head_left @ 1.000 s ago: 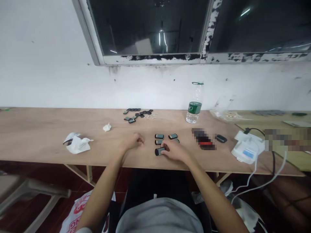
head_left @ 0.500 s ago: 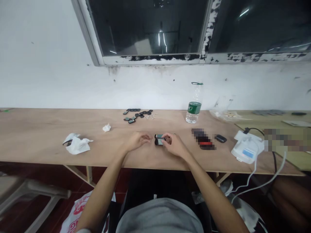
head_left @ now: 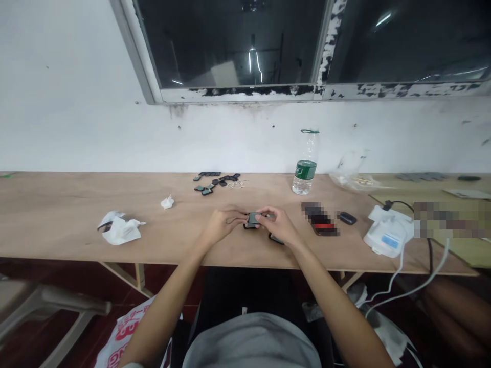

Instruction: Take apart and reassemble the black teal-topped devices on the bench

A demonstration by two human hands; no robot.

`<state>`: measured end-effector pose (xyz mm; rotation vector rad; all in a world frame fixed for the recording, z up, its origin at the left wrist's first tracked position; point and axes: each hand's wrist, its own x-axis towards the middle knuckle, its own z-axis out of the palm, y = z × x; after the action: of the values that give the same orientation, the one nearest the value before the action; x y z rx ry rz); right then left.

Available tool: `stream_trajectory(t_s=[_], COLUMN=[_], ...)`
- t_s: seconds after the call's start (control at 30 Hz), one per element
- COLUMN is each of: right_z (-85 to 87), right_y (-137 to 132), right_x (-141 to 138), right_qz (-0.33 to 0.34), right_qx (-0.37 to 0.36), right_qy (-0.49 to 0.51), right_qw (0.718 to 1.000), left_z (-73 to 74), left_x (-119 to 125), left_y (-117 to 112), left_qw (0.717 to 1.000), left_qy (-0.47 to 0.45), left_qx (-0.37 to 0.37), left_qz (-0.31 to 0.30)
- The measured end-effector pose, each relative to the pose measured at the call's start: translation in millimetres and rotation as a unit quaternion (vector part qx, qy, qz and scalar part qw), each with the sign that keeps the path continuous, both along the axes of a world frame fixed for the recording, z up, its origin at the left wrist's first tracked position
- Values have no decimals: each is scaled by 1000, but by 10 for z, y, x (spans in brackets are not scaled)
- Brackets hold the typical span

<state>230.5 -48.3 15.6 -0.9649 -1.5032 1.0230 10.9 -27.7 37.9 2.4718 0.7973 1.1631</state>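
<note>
A second ago the right hand [head_left: 279, 226] lay on a small dark piece near the front edge of the table [head_left: 69, 220], and the left hand [head_left: 219, 226] sat beside it as a loose fist. Half a second ago the right hand had picked the piece up and moved it toward the left hand. Now both hands have come together. They pinch the small dark piece [head_left: 253, 218] between their fingertips, one hand on each side. It is held just above the table, right in front of the person.

Before, four such pieces lay in that spot. Now only two more show by the hands. One dark piece [head_left: 275, 238] peeks out from under the right hand. One dark bit [head_left: 246, 226] sits just below the held one. The hands hide the rest.

At the back of the table there is one heap of small dark pieces [head_left: 215, 181], too small to count. There is one water bottle [head_left: 305, 164] with a green label. There are two crumpled white tissues, a big one [head_left: 121, 228] and a little one [head_left: 168, 202]. On the right are one black oval thing [head_left: 347, 218], one white box with a cable [head_left: 386, 236], and one clear bag [head_left: 351, 176].
</note>
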Motion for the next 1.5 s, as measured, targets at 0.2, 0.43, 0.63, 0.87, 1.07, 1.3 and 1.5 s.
stream_trajectory(t_s=[0.2, 0.43, 0.63, 0.87, 1.07, 1.3, 1.5], right_z=[11, 26, 14, 144, 87, -45, -43], right_y=[-8, -41, -38, -34, -54, -7, -12], right_x=[15, 4, -30, 275, 716, 680, 624], right_qz=[23, 36, 30, -33, 12, 40, 67], right_qx=[-14, -2, 3, 59, 20, 6, 25], right_qy=[14, -11, -43, -216, -388, -404, -415], right_qw=[1000, 999, 999, 974, 921, 914, 907], left_z=[20, -52, 7, -86, -189, -231, -292], left_x=[95, 152, 182, 205, 240, 276, 254], left_y=[-67, -30, -125, -118, -111, -134, -110], left_qw=[988, 962, 993, 985, 964, 962, 965], left_qy=[-67, -114, -5, 134, 234, 248, 245], left_qx=[-135, -244, -121, -91, -122, -106, -89], left_qz=[31, 52, 15, 53, 38, 50, 43])
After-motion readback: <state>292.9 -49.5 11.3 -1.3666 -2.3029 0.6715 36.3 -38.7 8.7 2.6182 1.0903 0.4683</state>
